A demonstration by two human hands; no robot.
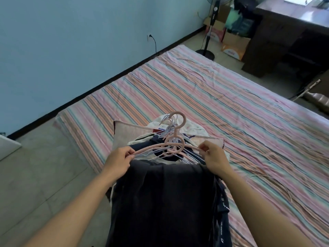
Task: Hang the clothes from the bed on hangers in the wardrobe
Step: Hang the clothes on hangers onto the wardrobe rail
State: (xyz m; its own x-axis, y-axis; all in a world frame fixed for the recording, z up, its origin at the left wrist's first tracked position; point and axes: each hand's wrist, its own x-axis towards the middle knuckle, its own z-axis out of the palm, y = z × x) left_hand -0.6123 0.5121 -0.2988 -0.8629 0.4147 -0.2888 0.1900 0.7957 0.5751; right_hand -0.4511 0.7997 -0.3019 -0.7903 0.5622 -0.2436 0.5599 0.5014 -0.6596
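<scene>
You face a pale blue wall (74, 41) running from 9 to 12 o'clock, with a plugged-in socket (149, 36) low on it. Grey floor tiles (44, 175) spread at 8 o'clock. At 1 o'clock stands a pedestal fan (210, 31) beside cardboard boxes (235, 45), and a dark wooden desk (288, 32) fills 2 o'clock.

I take the bed (204, 90) as landmark. Clothes (163, 202) piled on its near edge, hangers (173, 146) on top. My left hand (119, 157) at the hangers' left end, right hand (213, 155) at the right. Wall (71, 41) left of bed. Fan (208, 32), boxes (233, 45) beyond its far end; desk (284, 32) far right.
</scene>
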